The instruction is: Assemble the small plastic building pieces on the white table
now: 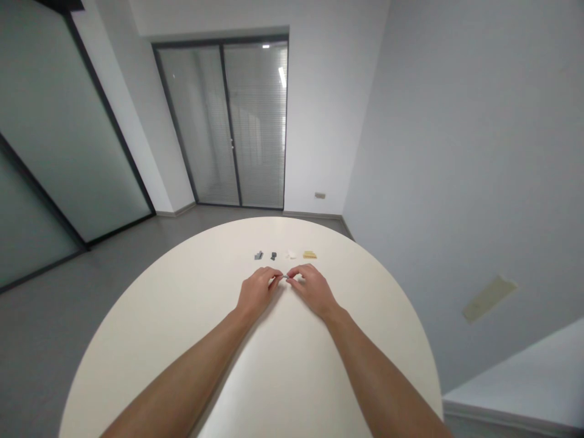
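Between the fingertips of both hands is a small grey piece [285, 276], too small to name. My left hand [261, 288] pinches its left end, and my right hand [314, 288] closes on its right end, just above the table. Beyond the hands lies a row of small groups of pieces: grey pieces [258, 255], dark grey pieces [273, 256], white pieces [291, 255] and yellow strips [309, 255]. The white ones are hard to make out against the pale surface.
Both forearms rest over a round white table [155, 316]. Behind it stand a glass door with blinds [255, 134] and a white wall. A frosted glass partition [82, 140] is at the left, and another wall [456, 152] runs close along the right.
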### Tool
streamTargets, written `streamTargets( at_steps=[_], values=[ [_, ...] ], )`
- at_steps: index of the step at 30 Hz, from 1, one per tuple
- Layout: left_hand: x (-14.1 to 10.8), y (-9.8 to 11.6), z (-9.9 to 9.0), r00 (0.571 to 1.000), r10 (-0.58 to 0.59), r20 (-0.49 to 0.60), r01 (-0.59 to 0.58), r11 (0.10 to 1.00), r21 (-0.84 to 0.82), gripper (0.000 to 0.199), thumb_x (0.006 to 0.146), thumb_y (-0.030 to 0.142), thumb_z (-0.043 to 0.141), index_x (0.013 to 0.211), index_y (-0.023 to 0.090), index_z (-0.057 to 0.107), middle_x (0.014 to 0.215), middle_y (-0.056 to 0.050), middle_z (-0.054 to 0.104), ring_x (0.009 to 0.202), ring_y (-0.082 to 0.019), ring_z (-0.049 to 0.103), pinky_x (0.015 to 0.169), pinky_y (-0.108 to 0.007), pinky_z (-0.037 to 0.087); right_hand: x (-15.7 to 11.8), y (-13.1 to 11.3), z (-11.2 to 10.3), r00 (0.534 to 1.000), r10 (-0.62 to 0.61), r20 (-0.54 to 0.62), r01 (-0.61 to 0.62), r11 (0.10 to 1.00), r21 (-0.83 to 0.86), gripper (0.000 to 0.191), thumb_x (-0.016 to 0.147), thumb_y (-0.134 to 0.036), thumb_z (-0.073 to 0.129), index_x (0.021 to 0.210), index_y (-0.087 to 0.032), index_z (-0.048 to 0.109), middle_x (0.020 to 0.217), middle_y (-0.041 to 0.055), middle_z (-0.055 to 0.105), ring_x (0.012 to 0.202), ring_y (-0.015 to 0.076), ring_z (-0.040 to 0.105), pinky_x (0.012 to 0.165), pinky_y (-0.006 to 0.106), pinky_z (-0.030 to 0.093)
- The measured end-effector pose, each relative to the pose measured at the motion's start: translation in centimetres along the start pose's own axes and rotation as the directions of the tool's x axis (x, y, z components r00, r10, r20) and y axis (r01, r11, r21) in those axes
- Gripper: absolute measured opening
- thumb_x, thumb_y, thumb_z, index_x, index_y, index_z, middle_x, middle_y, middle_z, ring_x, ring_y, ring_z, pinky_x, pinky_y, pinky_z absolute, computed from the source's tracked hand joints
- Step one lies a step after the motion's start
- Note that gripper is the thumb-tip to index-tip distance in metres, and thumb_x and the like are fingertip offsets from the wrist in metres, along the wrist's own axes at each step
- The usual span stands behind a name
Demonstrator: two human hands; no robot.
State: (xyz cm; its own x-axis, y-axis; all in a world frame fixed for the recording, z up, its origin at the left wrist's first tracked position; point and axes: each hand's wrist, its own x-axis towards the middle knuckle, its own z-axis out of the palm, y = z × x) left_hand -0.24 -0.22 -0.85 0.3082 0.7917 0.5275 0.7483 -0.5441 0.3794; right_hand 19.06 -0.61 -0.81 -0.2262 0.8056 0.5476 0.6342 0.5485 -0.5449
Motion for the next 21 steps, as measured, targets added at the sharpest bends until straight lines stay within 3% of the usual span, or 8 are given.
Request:
streamTargets(
  at_steps=[12, 21],
  values=[
    [-0.10, 0.65, -0.53, 1.000, -0.028, 0.011, 0.028, 1.000, -0.007, 0.023, 0.098, 0.036, 0.049, 0.099, 0.025, 0.068, 0.100, 0.000, 0.072, 0.097, -0.016, 0.064, 0.079, -0.026, 0.048, -0.02, -0.37, -0.19, 1.000, 0.022, -0.015, -0.022, 1.000, 0.008, 0.003, 0.090, -0.027, 0.066, 0.092, -0.025, 0.067, 0.096, 0.0006, 0.071, 0.099, 0.0186, 0.060, 0.091, 0.034, 0.045],
    [-0.06, 0.90, -0.84, 0.995, -0.056, 0.079, 0.055, 0.998, 0.023, 0.028, 0.099, 0.038, 0.044, 0.101, 0.025, 0.070, 0.103, 0.000, 0.072, 0.099, -0.017, 0.064, 0.082, -0.027, 0.047, 0.00, -0.30, -0.12, 1.000, -0.007, -0.027, 0.007, 1.000, 0.013, 0.001, 0.089, -0.026, 0.066, 0.089, -0.025, 0.067, 0.093, 0.0006, 0.071, 0.097, 0.0190, 0.060, 0.088, 0.034, 0.046]
  ],
)
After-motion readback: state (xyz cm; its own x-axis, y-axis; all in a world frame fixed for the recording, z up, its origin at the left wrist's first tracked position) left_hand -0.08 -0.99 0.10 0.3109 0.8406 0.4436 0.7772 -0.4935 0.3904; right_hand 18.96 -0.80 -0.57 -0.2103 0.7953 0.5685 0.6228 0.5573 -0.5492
